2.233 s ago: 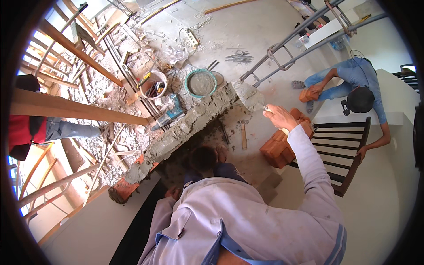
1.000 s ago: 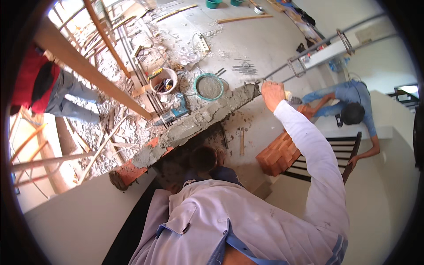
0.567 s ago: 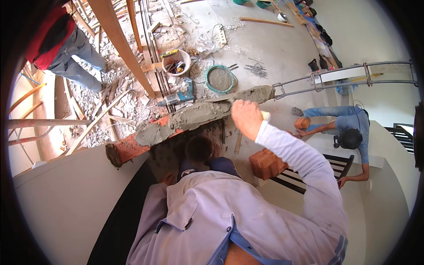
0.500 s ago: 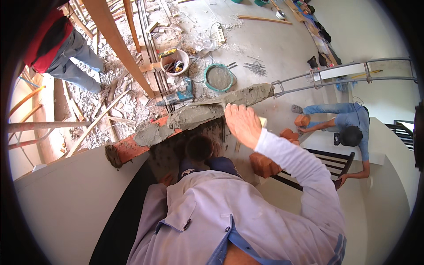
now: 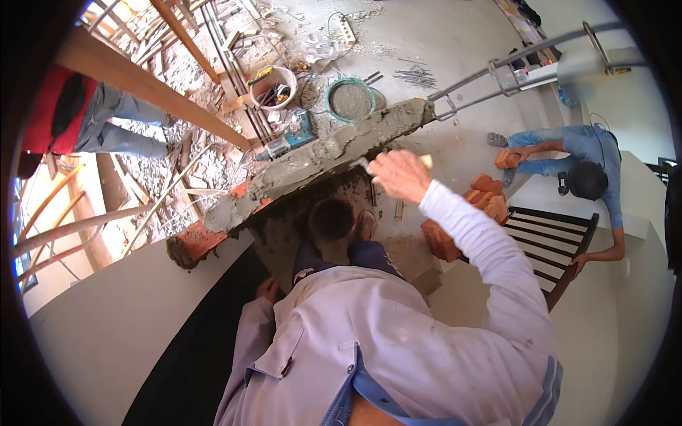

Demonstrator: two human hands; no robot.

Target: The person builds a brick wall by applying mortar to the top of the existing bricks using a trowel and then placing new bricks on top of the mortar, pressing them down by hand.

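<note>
Right fingers [image 5: 379, 167] clenched round the trowel [image 5: 426, 162], pale handle poking out behind them, and the blurred blade is out ahead at the near edge of the wall [image 5: 201, 243]! Whether steel meets mortar [image 5: 312, 165] here, too smeared to call. Left fingers [image 5: 268, 288] well back, down beside the thigh, partly hidden; no telling whether they grip anything.

Now, technique: this looks like dressing the mortar along the wall, and I'd want a low blade angle, a loose wrist and long, even strokes. Press too hard at that lip and the bed could slump off the side. Lumps sit left of the right fingers, so that stretch seems to want the lightest touch.

Edges, then! The wall runs from near-left of those fingers to just beyond them on the right, its brick end bare far left. Over the far side: drill [image 5: 302, 129] to the left, close against the wall, and basin [image 5: 328, 101] beyond. Rebar [image 5: 462, 82] juts away right, so swinging that way risks a knock. Bricks [image 5: 440, 238] sit right and nearer the body, under the forearm. Best room, I'd judge: back toward the chest, elbow kept high.
</note>
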